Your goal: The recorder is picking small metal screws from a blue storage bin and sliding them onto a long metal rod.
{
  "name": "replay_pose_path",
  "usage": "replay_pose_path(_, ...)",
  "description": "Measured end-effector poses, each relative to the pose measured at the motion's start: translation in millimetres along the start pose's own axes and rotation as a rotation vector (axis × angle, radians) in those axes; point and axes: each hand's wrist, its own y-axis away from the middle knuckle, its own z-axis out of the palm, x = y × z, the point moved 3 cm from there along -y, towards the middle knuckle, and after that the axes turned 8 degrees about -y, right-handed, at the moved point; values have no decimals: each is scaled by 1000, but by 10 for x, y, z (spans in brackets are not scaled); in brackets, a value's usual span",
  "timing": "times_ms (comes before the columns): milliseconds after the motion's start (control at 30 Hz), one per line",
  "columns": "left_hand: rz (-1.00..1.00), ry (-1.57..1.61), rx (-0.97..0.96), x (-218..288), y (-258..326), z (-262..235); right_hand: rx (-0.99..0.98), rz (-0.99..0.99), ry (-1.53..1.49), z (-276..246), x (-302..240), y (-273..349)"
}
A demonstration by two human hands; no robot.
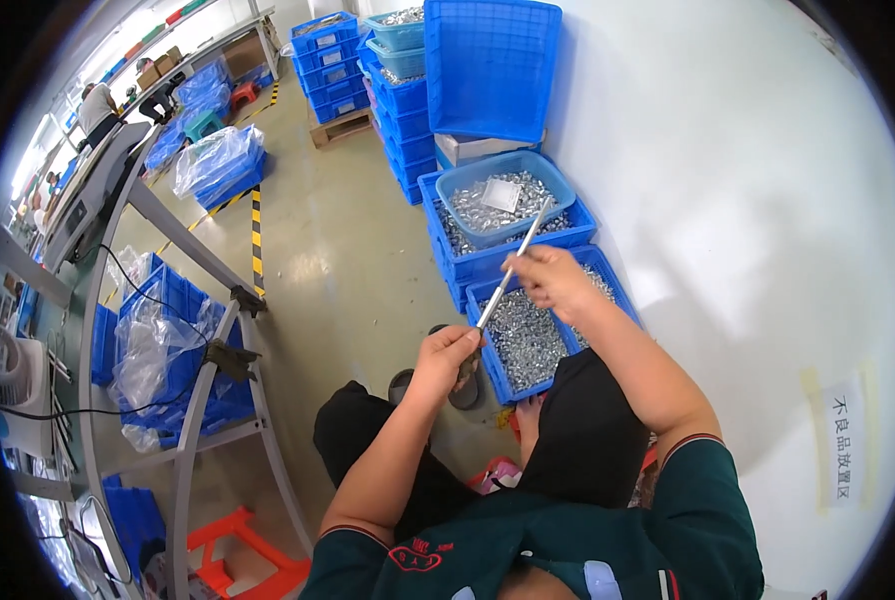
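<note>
A thin silver metal rod [529, 236] slants up and to the right in front of me. My left hand [449, 358] is closed around its lower end. Farther up, the fingers of my right hand [555, 283] pinch the rod near its middle; whether a small part sits between them is too small to tell. Beneath the hands stands a blue crate [516, 393] full of small shiny metal parts. Just beyond it, a light blue basin [479, 240] of similar parts, with a white paper slip [501, 195] on top, rests on another blue crate [449, 262].
Stacked blue crates [407, 158] and an upright blue bin [492, 70] stand farther back by the white wall [707, 180]. At left is a grey-framed workbench [192, 440] with plastic-covered crates [157, 350] behind its legs. An orange stool [242, 560] lies low at left. People work far off.
</note>
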Motion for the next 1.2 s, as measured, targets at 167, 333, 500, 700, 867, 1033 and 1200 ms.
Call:
replay_pose_path(167,-20,20,12,12,14,-36,-239,264,-94,16,202,-30)
replay_pose_path(333,-41,31,20,40,47,-102,-43,348,-492,-335,220,-198)
replay_pose_path(500,-33,11,21,48,73,-143,-73,489,-408,-544,321,-282)
replay_pose_path(700,-17,-33,-7,89,122,-163,-59,293,-530,-538,89,-215)
replay_pose_path(867,-34,-98,1,97,161,-193,-107,180,-581,-592,36,-222)
replay_pose_path(1033,-57,-177,-6,28,189,-242,9,134,-712,-657,-30,-213)
replay_pose_path(1200,-45,-213,-22,-3,195,-234,-84,123,-743,-642,-105,-168)
